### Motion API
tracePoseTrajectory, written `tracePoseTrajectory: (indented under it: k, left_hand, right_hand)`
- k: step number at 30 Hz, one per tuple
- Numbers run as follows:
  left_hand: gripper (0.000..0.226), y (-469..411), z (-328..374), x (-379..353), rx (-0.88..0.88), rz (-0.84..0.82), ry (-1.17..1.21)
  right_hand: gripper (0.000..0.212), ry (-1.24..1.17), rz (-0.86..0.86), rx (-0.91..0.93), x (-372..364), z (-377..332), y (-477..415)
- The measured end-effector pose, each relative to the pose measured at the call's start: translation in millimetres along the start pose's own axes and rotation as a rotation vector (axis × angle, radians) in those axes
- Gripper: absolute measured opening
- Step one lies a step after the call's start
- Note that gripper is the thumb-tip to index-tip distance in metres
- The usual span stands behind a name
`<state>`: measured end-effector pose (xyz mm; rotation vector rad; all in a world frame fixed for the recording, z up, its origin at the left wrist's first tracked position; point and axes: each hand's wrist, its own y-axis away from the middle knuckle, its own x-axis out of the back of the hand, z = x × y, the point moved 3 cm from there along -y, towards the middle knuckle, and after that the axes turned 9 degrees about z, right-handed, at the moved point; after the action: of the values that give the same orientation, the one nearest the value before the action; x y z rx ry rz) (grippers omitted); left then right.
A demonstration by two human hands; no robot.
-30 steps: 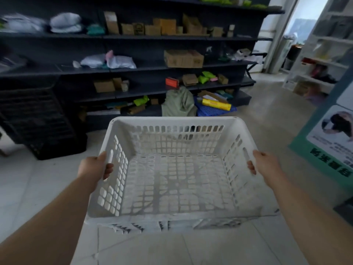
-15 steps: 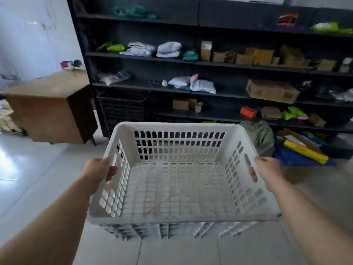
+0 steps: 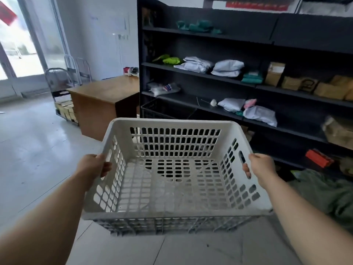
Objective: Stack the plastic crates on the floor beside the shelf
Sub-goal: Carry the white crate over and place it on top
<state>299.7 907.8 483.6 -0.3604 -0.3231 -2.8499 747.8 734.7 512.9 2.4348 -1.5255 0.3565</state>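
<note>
Head view: both forearms reach forward and a little inward from the lower corners, elbows out of frame, wrists roughly level with each other. The left hand [image 3: 93,165] grasps the left side wall of the white crate [image 3: 172,122] at its rim, thumb on top of the edge and fingers curled under and in through the handle slot. The right hand [image 3: 260,167] grasps the right wall the same way, its back turned up and out, with fingertips showing inside the crate just below the slot. Neither hand is free; each is clenched round its own side of the rim.

The crate is carried in the air between the hands, above the pale tiled floor [image 3: 34,159], open side up and tipped slightly so its near edge sits lower in the picture. Nothing lies in it; the floor and dark shapes show through its slotted bottom and walls.

Ahead and to the right stands the dark shelf [image 3: 238,25], its boards bearing white parcels [image 3: 228,67], green packets and brown boxes. A black crate [image 3: 158,109] sits low at the shelf's left end, just past the white crate's far rim. Left of that is a wooden counter [image 3: 103,92], and beyond it a metal cart [image 3: 61,88] near the glass doors.
</note>
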Motion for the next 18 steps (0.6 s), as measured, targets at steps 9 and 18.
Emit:
tracePoseTrajectory:
  k: [9,18]
  left_hand:
    - [0.037,-142.0,50.0,-46.6,-0.029,0.061,0.039]
    - [0.036,-313.9,144.6,-109.1,-0.116,-0.022,0.023]
  right_hand:
    - [0.025,-0.018,-0.052,0.022,-139.6,-61.2,-102.5]
    - [0.026,-0.074,0.030,0.017,-259.8,-123.8,-189.0]
